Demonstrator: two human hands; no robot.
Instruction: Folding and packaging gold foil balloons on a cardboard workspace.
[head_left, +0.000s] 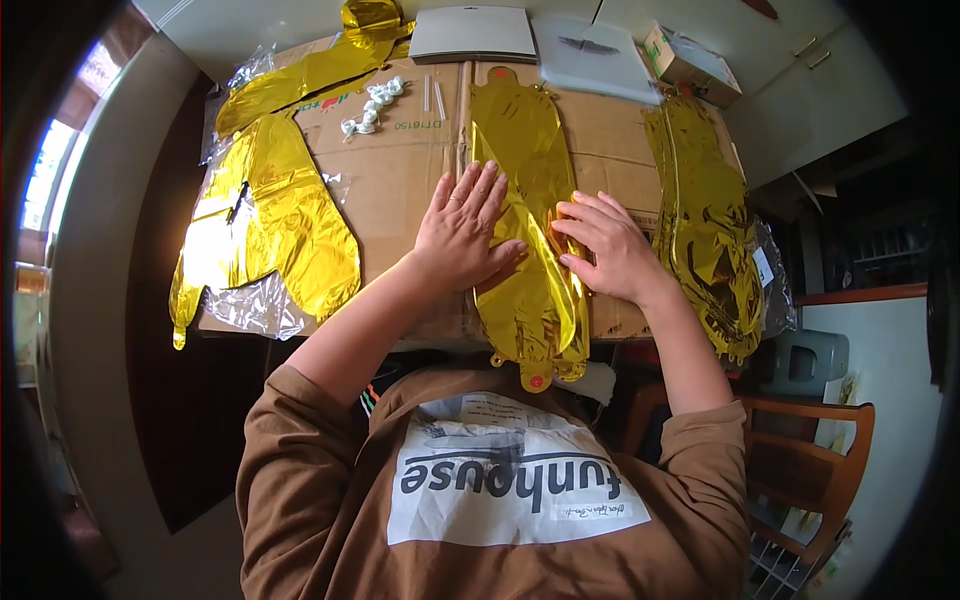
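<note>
A flat gold foil balloon [518, 135] lies lengthwise in the middle of a cardboard surface, its near end with a small red dot hanging over the front edge. My left hand [462, 228] rests flat on its left side, fingers stretched forward and the thumb out across the foil. At the right edge of the same balloon, my right hand [617, 248] is open with fingers slightly bent, fingertips touching a raised, creased fold. What lies beneath the fingertips is hidden.
Another gold foil balloon [290, 200] spreads at the left over clear plastic wrapping [255, 308]. More gold foil [310, 85] lies far left, and a long folded piece [705, 220] at right. White ribbon coils [372, 108], clear straws [438, 98] and a small box [690, 62] sit at the back.
</note>
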